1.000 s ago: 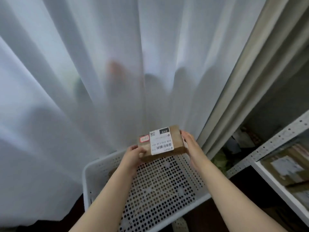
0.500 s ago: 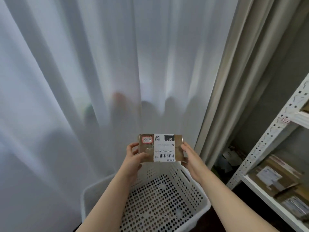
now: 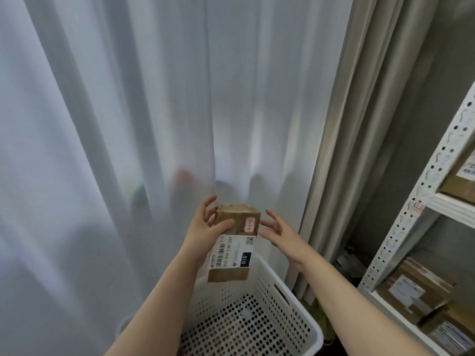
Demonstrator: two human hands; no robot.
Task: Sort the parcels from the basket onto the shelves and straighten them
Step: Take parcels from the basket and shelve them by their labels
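Parcel (image 3: 231, 253) now upright in L hand (image 3: 200, 233) alone

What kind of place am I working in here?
Probably a small parcel storeroom or pickup point: a white metal rack holds labelled cardboard parcels, and the left hand holds a barcoded parcel above a white perforated basket.

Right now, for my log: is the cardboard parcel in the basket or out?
Out: the left hand holds the cardboard parcel above the white basket.
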